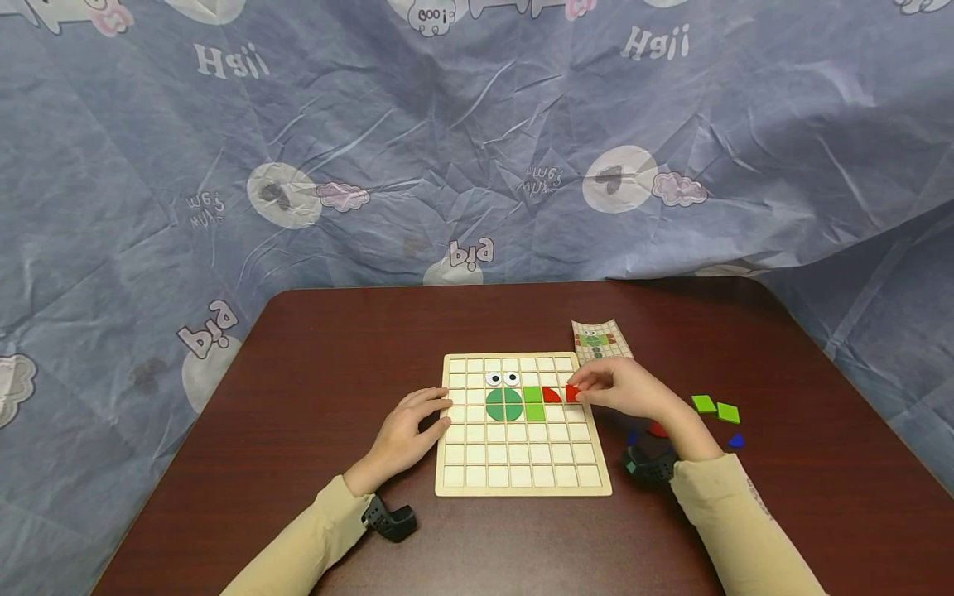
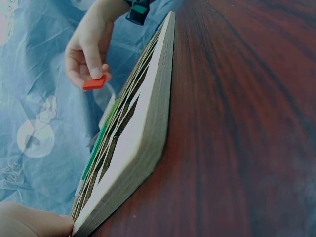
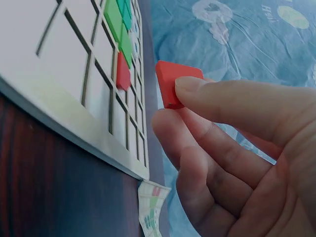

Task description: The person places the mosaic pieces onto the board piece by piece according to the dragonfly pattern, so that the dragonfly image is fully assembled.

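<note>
A pale wooden grid board [image 1: 522,476] lies on the table. My left hand [image 1: 406,432] rests at its left edge, fingers on the rim; the left thumb [image 2: 37,221] touches the board's side. My right hand [image 1: 622,387] pinches a red tile [image 3: 170,81] between thumb and fingers, above the board's right side. Set on the grid are two eye pieces [image 1: 503,378], a green circle [image 1: 504,405] of quarter pieces, two light-green squares [image 1: 534,404] and a red quarter-round tile [image 1: 551,396] beside them.
A pattern card [image 1: 600,339] with a matching picture lies behind the board's right corner. On the table to the right are loose light-green squares [image 1: 728,413], blue pieces [image 1: 736,441] and a red piece [image 1: 657,429] partly hidden near the right wrist. A printed cloth [image 1: 477,165] hangs behind.
</note>
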`<state>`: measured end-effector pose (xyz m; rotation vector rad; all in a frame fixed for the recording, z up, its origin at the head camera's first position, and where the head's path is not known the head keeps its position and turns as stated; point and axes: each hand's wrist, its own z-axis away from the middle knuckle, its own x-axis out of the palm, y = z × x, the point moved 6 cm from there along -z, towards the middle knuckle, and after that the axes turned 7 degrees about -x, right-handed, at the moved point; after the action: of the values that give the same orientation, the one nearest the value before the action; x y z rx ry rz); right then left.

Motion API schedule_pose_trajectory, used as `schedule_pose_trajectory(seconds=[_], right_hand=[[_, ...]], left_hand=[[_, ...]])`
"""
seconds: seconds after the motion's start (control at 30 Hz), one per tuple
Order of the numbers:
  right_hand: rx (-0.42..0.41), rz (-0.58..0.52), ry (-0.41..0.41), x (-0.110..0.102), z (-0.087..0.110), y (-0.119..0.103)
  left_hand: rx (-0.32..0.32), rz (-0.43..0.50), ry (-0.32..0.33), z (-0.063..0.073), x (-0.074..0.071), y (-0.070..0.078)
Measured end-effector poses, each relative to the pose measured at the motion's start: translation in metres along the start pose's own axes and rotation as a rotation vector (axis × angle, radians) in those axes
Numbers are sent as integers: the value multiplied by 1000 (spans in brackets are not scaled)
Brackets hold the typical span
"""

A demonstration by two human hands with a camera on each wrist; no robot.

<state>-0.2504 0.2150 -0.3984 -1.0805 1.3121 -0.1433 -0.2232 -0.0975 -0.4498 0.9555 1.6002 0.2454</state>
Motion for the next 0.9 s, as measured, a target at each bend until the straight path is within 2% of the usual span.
schedule_pose_trajectory(seconds=[0.3, 0.43, 0.67, 0.9], right_hand=[[-45, -13, -45, 15, -4, -6], [-48, -5, -53, 20, -6, -5], [-36, -57, -82, 28, -7, -4], [-44, -20, -89, 32, -9, -1]], left_hand=[[5, -6, 5, 0, 0, 0], [8, -2, 4, 0, 1, -1], [9, 3, 11, 1, 2, -3], [17, 2, 21, 1, 1, -2]])
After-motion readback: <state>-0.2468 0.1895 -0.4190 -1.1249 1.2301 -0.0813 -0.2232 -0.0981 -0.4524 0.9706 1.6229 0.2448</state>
